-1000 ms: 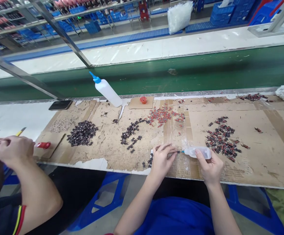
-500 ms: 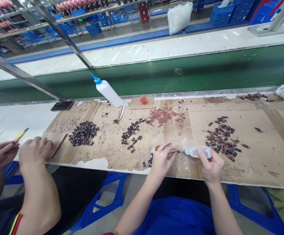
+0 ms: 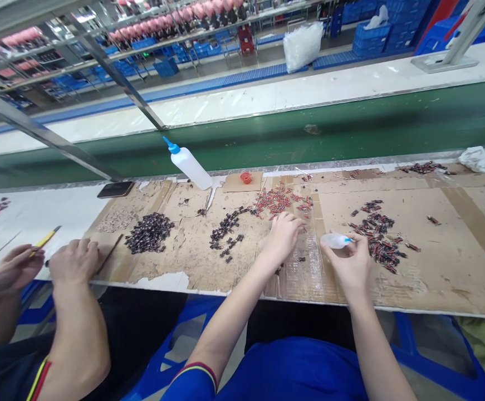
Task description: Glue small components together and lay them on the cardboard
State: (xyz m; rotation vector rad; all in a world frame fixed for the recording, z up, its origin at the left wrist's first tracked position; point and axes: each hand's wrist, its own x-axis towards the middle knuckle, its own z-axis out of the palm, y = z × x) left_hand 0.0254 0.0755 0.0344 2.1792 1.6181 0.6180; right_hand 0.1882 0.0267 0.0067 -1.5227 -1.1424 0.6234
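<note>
My left hand (image 3: pixel 284 233) reaches forward over the cardboard mat (image 3: pixel 442 245). Its fingers are curled at the near edge of a scatter of small red parts (image 3: pixel 279 199); what they pinch is hidden. My right hand (image 3: pixel 349 260) is closed round a small clear squeeze bottle (image 3: pixel 333 240). The bottle lies sideways and its blue tip points right. A pile of red-and-black parts (image 3: pixel 379 234) lies just right of that hand.
A big white squeeze bottle (image 3: pixel 191 165) and a red cap (image 3: pixel 246 177) stand at the mat's far edge. Dark parts lie in heaps (image 3: pixel 149 233) and a looser scatter (image 3: pixel 225 228). A co-worker's hands (image 3: pixel 74 259) work at the left by a yellow pen (image 3: pixel 45 239). Behind runs a green conveyor belt (image 3: pixel 329 125).
My left hand has left the bottle's tip and moved forward to the red parts. My right hand has swung the bottle so its tip points right. The co-worker's hands have separated.
</note>
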